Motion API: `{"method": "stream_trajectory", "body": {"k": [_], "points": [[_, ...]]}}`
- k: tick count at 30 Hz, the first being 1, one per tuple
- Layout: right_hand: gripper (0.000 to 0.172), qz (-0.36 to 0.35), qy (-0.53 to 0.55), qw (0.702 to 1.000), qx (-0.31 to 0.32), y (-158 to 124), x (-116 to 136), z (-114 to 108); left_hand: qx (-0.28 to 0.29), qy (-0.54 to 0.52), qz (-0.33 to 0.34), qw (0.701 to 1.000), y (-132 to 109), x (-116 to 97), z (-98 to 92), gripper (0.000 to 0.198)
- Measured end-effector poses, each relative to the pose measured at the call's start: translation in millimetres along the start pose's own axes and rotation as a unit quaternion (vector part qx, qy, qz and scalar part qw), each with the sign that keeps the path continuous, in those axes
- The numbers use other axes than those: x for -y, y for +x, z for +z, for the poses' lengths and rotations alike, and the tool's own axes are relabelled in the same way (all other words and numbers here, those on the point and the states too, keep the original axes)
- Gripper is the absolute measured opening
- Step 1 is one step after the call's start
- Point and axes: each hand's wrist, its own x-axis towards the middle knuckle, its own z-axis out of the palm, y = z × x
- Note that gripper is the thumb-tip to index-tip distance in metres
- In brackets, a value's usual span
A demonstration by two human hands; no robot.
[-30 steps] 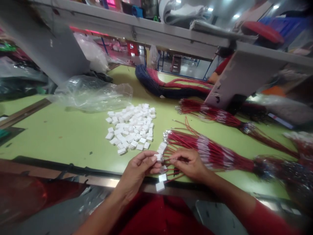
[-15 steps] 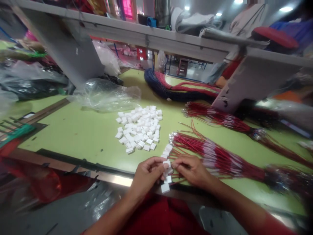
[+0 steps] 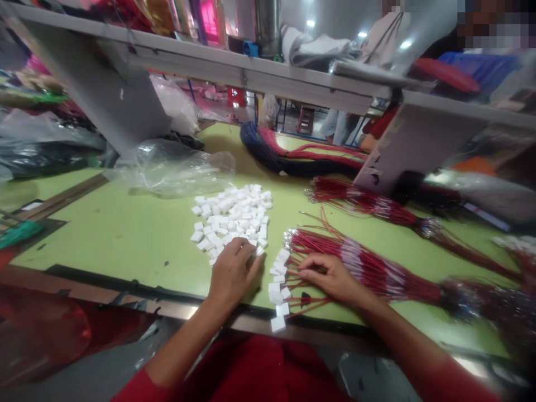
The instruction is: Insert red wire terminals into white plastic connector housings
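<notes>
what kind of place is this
Probably a small factory workshop assembling wiring: bundles of red wires lie in rows, a heap of small white plastic connectors sits beside them, and both lie on a long green workbench.

No text, label, brand, number or sign can be read on the white plastic connector housings (image 3: 230, 219) or anywhere else.

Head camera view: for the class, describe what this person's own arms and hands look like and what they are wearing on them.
The left hand and right hand are bare, with no gloves, and the forearms are uncovered. A red sleeve shows at the lower edge of the view, the same red as the top.
</notes>
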Motion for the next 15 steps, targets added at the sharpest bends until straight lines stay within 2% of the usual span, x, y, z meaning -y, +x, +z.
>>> {"method": "stream_trajectory", "body": {"k": [2, 6, 11, 15], "points": [[0.017, -0.017, 0.008, 1.0, -0.003, -1, 1, 0, 0.026, -0.127, -0.023, 0.991, -3, -9, -6.1, 0.015], [0.017, -0.066, 0.002, 0.998, -0.018, -2, 4, 1, 0.083, -0.311, -0.091, 0.942, -11, -27, -14.5, 0.014], [0.019, -0.11, -0.032, 0.993, -0.042, -4, 7, 4, 0.121, -0.395, -0.144, 0.899, -17, -34, -11.9, 0.021], [0.022, -0.136, -0.073, 0.987, -0.054, -5, 11, 6, 0.141, -0.413, -0.14, 0.889, -18, -33, -9.8, 0.024]]}}
